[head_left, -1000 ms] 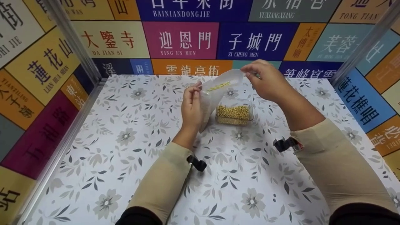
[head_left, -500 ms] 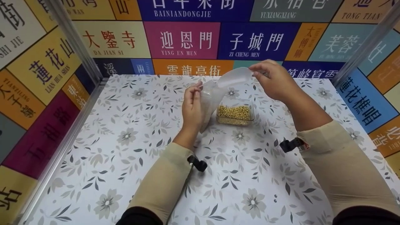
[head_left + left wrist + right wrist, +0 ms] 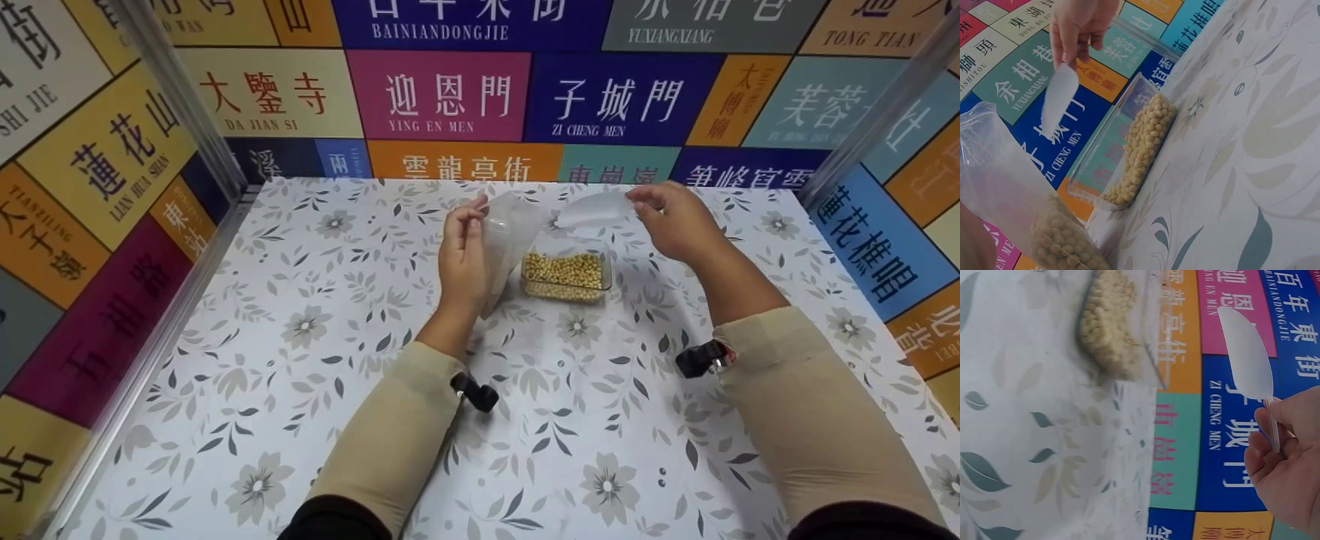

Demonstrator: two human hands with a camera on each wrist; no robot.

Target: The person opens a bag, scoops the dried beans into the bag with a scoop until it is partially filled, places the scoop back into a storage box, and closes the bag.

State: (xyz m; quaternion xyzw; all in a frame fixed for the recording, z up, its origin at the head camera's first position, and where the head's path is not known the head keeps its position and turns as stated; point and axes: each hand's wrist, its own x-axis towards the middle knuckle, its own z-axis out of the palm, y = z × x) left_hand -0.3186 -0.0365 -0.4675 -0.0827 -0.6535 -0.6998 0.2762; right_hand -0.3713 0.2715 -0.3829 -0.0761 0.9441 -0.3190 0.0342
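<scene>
My right hand pinches the thin handle of a translucent white plastic scoop, raised above and behind the box. No beans show on the scoop. A clear plastic box stands on the table, partly filled with round yellow soybeans. Left of it, my left hand grips the edge of a frosted, see-through plastic bag, its mouth spread toward the right. Soybeans lie in the bag's bottom in the left wrist view. That hand's palm is hidden in the head view.
A white tablecloth with grey leaves and flowers covers the table. Colourful sign panels form the back and side walls. Metal frame posts stand at the corners. A small black camera sits on the left wrist.
The scoop has gone from inside the bag's mouth, with soybeans on it, to the right and then down over the box, now bare. My left hand and the bag stay nearly still.
</scene>
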